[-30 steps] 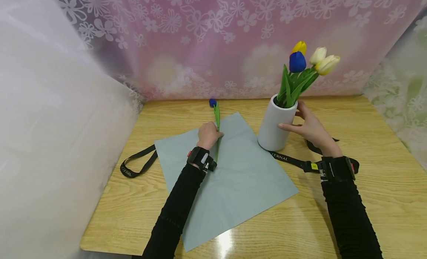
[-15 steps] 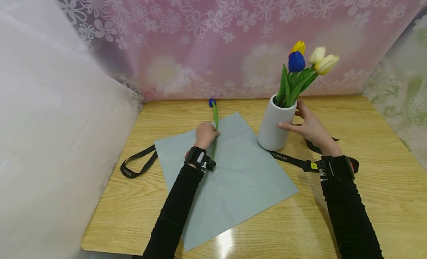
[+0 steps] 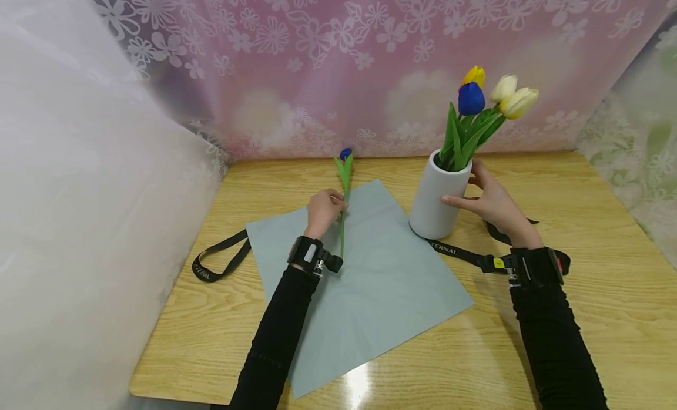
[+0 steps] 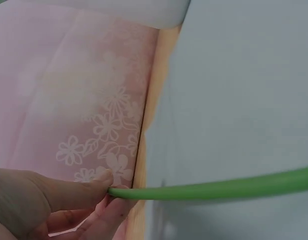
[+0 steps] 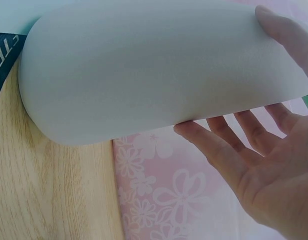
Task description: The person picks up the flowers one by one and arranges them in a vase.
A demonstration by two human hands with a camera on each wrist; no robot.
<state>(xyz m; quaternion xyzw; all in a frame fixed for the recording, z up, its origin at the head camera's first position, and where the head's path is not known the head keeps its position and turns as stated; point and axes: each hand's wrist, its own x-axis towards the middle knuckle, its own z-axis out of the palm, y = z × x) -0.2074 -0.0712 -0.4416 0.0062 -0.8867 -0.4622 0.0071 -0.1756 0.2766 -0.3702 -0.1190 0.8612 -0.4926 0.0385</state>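
Observation:
In the head view, my left hand (image 3: 324,211) pinches the green stem of a blue tulip (image 3: 346,154), with the bloom pointing away at the back of the table. The left wrist view shows the stem (image 4: 233,186) between thumb and fingertips. Under that hand a pale grey-blue sheet of wrapping paper (image 3: 386,269) is spread. My right hand (image 3: 497,204) holds a white vase (image 3: 435,201) by its right side, thumb on the front and fingers round the far side. Yellow, blue and white tulips (image 3: 471,98) stand in it.
A black lettered strap lies on the table (image 3: 597,316), partly hidden; its loop (image 3: 219,257) shows left of the paper and another part (image 3: 460,252) near the vase. A pink floral curtain (image 3: 338,104) hangs along the table's back edge. White sheeting (image 3: 79,222) bounds the left.
The tulip in my left hand has turned: its bloom has shifted right and slightly up, and its leaves now show spread. The left hand has moved slightly left. My right hand stays on the vase.

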